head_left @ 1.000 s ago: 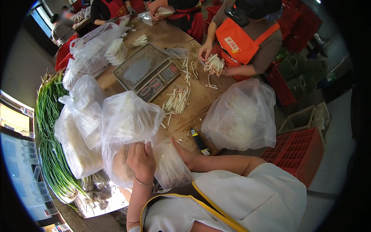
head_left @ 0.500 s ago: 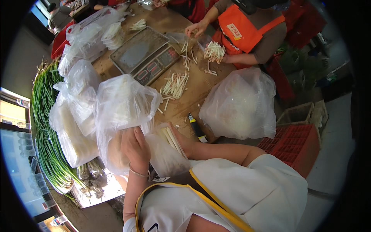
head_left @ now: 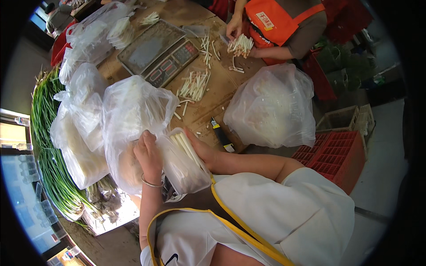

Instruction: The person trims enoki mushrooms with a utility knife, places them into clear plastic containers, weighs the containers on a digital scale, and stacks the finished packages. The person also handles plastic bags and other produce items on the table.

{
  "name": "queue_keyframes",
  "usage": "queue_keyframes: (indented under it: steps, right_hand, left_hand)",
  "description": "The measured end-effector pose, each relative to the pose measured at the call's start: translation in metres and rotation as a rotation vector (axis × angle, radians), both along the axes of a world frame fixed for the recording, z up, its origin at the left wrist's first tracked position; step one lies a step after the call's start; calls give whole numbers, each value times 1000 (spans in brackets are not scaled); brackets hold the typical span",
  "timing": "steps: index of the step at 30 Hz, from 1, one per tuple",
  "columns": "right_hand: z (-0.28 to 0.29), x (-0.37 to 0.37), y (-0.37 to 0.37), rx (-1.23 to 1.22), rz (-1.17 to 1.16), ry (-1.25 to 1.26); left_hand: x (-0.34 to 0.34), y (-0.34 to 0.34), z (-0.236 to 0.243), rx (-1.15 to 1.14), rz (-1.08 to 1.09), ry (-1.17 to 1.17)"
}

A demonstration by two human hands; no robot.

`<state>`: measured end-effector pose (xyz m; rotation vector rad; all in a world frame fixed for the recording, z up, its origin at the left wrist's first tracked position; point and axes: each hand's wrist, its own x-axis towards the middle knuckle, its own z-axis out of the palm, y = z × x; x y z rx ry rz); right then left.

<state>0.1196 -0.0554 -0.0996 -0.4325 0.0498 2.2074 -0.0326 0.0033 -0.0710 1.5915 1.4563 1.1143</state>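
Note:
My right hand (head_left: pixel 200 148) is wrapped round the side of a clear plastic pack (head_left: pixel 188 177) in front of my chest. Long white stalks (head_left: pixel 186 146), like trimmed scallion whites, lie side by side in it, their ends showing at its top. My left hand (head_left: pixel 148 155), a bangle on its wrist, is closed with curled fingers just left of the pack. It is against a large translucent bag (head_left: pixel 133 111) of pale contents; what its fingertips hold, if anything, is hidden.
Bagged packs (head_left: pixel 80 142) and green scallions (head_left: pixel 49 150) lie left. Ahead are a scale (head_left: pixel 159 55), loose stalks (head_left: pixel 194 86) and a utility knife (head_left: pixel 222 135). Right are a full bag (head_left: pixel 270 106) and red crates (head_left: pixel 333 155). Opposite, a co-worker's hands hold a stalk bunch (head_left: pixel 242 45).
The pack has tilted and come further out from the large bag, showing more stalks. My left hand's fingers have curled upward. The co-worker's raised hand has come down to the stalk bunch.

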Motion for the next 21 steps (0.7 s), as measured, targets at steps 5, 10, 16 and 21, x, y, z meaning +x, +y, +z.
queue_keyframes:
  steps: [5, 10, 16, 21]
  right_hand:
    - [8, 4, -12, -13, 30, -77]
    - [18, 6, -10, -16, 43, -129]
    - [-8, 13, -8, -61, -36, -103]
    - [7, 11, 9, -58, -106, -78]
  left_hand:
    - [10, -13, 27, 53, -14, 258]
    - [-4, -22, 20, 129, 33, 159]
    - [-18, -23, 52, 179, 54, 0]
    - [-11, -32, 74, -93, -68, -467]
